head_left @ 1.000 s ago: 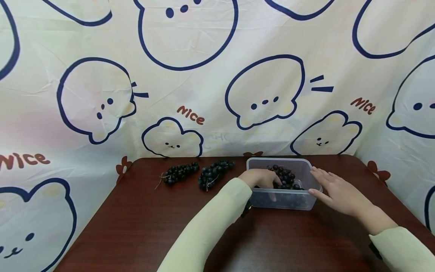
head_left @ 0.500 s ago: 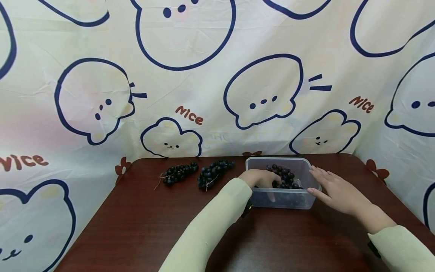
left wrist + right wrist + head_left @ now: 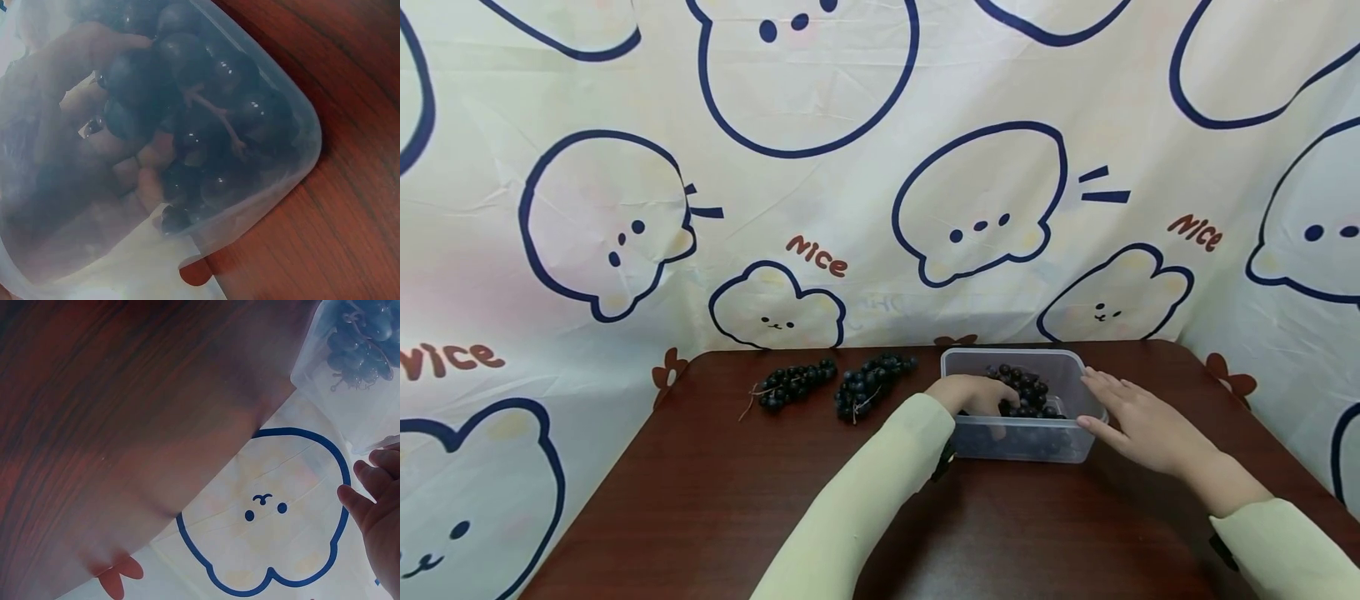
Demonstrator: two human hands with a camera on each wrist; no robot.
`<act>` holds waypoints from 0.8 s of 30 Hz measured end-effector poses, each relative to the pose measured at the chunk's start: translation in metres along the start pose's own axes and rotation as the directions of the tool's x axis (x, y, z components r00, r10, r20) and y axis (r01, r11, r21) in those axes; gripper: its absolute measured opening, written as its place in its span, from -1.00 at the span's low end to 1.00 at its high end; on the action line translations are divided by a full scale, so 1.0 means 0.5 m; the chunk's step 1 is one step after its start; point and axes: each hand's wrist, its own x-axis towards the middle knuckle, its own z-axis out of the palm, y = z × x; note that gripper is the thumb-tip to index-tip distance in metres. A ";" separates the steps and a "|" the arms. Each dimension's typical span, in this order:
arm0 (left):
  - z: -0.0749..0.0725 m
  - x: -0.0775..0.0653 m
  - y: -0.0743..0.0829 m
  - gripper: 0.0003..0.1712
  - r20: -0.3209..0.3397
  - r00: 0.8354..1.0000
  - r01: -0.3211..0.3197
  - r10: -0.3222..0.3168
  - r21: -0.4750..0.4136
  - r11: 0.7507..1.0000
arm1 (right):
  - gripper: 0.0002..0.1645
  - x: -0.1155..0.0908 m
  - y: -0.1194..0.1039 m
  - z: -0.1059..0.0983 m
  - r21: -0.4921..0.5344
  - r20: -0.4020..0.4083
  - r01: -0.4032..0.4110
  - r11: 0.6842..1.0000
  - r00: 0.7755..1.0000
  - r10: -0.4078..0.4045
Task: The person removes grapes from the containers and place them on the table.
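Observation:
A clear plastic container (image 3: 1045, 446) stands at the back right of the table with dark grapes (image 3: 1030, 390) inside. My left hand (image 3: 973, 392) reaches over its near left rim, fingers down among the grapes. Seen through the cloudy wall in the left wrist view, thumb and fingers curl round a bunch of grapes (image 3: 206, 134) with a brown stem. My right hand (image 3: 1142, 425) lies at the container's right side, fingers extended against the rim. In the right wrist view those fingertips (image 3: 350, 497) are beside the container wall (image 3: 325, 412).
Two more bunches of dark grapes lie left of the container: a stemmed bunch (image 3: 796, 383) and another bunch (image 3: 868, 387) nearer to it. The brown wooden table (image 3: 737, 500) ends at a patterned cloth backdrop (image 3: 865, 200) behind and at the sides.

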 end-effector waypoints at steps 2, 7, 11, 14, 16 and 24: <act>0.001 -0.001 -0.001 -0.26 -0.001 1.000 0.001 -0.001 -0.008 1.000 | -0.08 0.000 0.000 0.000 0.000 -0.002 0.001 1.000 1.000 -0.001; 0.002 0.001 -0.003 -0.28 0.003 1.000 -0.016 0.016 -0.019 1.000 | -0.07 0.000 0.000 -0.002 0.001 0.002 -0.001 1.000 1.000 0.001; 0.003 0.004 -0.005 -0.27 0.013 0.999 -0.038 0.039 -0.022 0.999 | -0.08 0.000 -0.003 -0.005 0.000 -0.002 -0.003 1.000 1.000 0.003; 0.004 0.006 -0.007 -0.27 0.018 0.999 -0.045 0.045 -0.028 0.999 | -0.09 0.000 -0.006 -0.008 -0.002 -0.010 0.000 1.000 1.000 0.000; 0.004 0.007 -0.008 -0.28 0.020 0.998 -0.053 0.054 -0.033 0.998 | -0.09 -0.001 -0.007 -0.009 -0.002 -0.010 0.000 1.000 1.000 0.000; 0.006 0.005 -0.002 -0.30 -0.015 0.999 -0.051 0.051 -0.020 0.998 | -0.08 0.000 -0.005 -0.005 -0.001 0.004 -0.009 1.000 1.000 0.009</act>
